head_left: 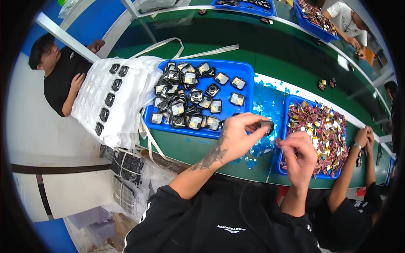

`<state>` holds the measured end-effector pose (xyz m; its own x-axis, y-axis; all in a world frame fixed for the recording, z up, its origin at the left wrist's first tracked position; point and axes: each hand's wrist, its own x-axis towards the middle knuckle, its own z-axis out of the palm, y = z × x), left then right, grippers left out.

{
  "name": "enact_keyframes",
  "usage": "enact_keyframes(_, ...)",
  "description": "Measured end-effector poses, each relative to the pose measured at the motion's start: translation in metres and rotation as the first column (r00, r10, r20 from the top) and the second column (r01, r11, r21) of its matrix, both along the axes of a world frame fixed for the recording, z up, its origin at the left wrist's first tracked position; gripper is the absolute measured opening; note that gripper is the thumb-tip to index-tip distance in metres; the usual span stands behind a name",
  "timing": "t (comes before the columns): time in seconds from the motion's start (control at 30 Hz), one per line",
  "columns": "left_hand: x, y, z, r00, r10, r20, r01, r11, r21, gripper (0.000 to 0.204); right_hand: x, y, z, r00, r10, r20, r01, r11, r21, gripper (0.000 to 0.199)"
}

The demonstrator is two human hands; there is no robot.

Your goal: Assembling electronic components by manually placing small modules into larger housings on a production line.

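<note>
My left hand [242, 135] is closed round a small black square casing [267, 126], held over the table between two blue trays. To its right, my right hand [300, 157] is pinched at the near left edge of the right tray [280, 162]. A small reddish piece [278, 142] shows at its fingertips, too small to name. Heaped in the left tray [249, 69] are many black square casings [196, 96], some showing a round centre, others a silver and yellow face. Small red, yellow and silver parts [318, 135] fill the right tray.
Scraps of blue film [265, 101] litter the green table [211, 40] between the trays. White moulded sheets [126, 92] stacked at the left hold a few casings. A person [63, 76] is beyond them; others work at right and far right. More blue trays [315, 26] stand farther back.
</note>
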<state>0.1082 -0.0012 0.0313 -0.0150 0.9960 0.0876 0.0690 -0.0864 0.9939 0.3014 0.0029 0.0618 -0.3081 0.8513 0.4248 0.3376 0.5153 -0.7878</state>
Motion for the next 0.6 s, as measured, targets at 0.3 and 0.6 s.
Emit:
enact_keyframes(0.3,0.033,-0.008,-0.017,0.77,0.049,0.636,0.07,0.984,-0.161,0.028,-0.015,0.0,-0.011,0.993,-0.067,-0.093,0.044,0.973,-0.225,0.019)
enact_keyframes(0.6,0.024,-0.02,-0.007,0.867,-0.128,0.482,0.175,0.983,-0.055,0.042,-0.021,-0.001,0.007,0.982,-0.186,-0.015,0.183,0.974,-0.132,0.011)
